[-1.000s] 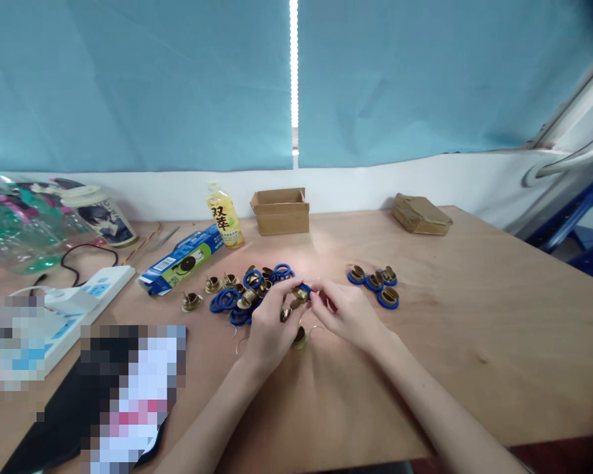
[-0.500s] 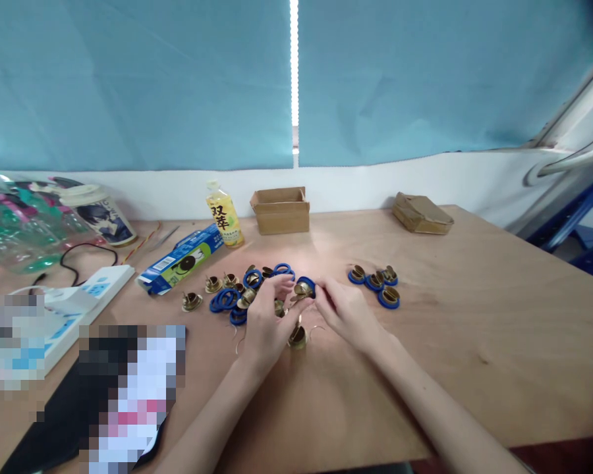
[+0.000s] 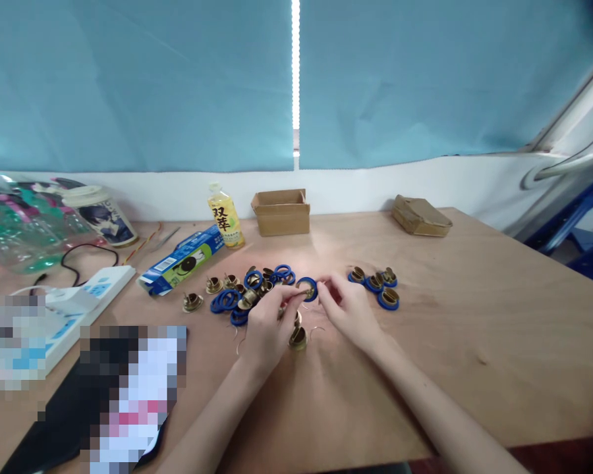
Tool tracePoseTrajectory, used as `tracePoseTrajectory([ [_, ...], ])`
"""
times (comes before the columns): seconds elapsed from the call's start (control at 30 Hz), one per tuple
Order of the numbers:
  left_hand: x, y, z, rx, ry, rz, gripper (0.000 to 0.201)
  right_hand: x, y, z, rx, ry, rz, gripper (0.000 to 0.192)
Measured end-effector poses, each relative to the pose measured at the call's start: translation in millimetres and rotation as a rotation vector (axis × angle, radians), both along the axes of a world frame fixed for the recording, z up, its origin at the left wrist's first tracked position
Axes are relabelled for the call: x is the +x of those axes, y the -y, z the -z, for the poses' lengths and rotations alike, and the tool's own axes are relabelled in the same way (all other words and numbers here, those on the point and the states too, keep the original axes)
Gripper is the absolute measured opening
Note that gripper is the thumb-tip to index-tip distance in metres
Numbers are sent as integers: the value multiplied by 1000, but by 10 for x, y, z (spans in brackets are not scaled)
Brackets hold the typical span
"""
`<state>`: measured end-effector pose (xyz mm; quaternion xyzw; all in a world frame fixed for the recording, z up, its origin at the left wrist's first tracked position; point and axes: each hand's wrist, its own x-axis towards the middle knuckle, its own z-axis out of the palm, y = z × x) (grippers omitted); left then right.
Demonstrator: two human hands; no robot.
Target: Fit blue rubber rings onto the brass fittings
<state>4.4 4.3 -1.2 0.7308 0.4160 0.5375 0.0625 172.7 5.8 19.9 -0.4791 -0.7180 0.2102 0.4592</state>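
Observation:
Between my hands is a blue ring (image 3: 308,282) with a brass-coloured fitting inside it, mostly covered by fingers. My left hand (image 3: 271,324) pinches it from the left, thumb and forefinger pressed together over its middle. At its right edge, the fingers of my right hand (image 3: 348,309) are closed against the rim. Just below my left fingertips lies a brass fitting (image 3: 298,339) with an upright flap. Behind my left hand is a pile of blue rings (image 3: 226,301) and brass fittings (image 3: 247,299). Several ringed fittings (image 3: 388,299) sit right of my right hand.
An open cardboard box (image 3: 282,218) and a yellow drink bottle (image 3: 226,217) stand at the back. Another cardboard box (image 3: 420,216) lies back right. To the left are a blue carton (image 3: 182,260), a power strip (image 3: 86,296), a cup (image 3: 103,217) and a dark phone-like object (image 3: 79,395).
The ringed fitting has turned, so its blue ring now faces me more. My left fingers have closed to a pinch over it, and my right fingertips have shifted slightly right along the rim.

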Motion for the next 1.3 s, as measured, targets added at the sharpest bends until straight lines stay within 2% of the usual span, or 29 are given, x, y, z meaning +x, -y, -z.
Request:
tracePoseTrajectory([
  [0.03, -3, -4, 0, 5, -6, 3, 5, 2, 7, -2, 31, 12, -17, 10],
  [0.1, -10, -13, -3, 8, -31, 17, 7, 9, 21, 4, 73, 43, -80, 18],
  [0.17, -16, -21, -4, 3, -72, 40, 11, 17, 27, 26, 105, 106, -128, 19],
  [0.3, -16, -38, 26, 10, -157, 60, 14, 32, 9, 94, 165, 266, -131, 8],
  [0.43, -17, -43, 54, -23, -166, 57, 13, 43, -7, 83, 177, 339, -142, 13],
  [0.57, -24, -29, -2, -154, -137, 29, 20, 157, -50, -34, 114, 401, -36, 15],
  [0.67, -22, -24, -43, -178, -208, 18, 12, 352, -126, -98, 32, 470, 87, 18],
  [0.8, -5, -13, -19, -202, -380, 11, 7, 624, -214, -93, -134, 573, 180, 19],
  [0.97, 14, 27, 2, -233, -475, 67, 17, 757, -247, -74, -284, 661, 262, 17],
  [1.1, 10, 31, -21, -243, -496, 76, 17, 745, -262, -41, -266, 674, 267, 9],
  [1.2, 0, 16, -30, -233, -501, 63, 15, 715, -274, 26, -194, 668, 221, 12],
  [1.3, -16, -2, -46, -233, -509, 50, 10, 685, -285, 94, -154, 699, 257, 15],
])
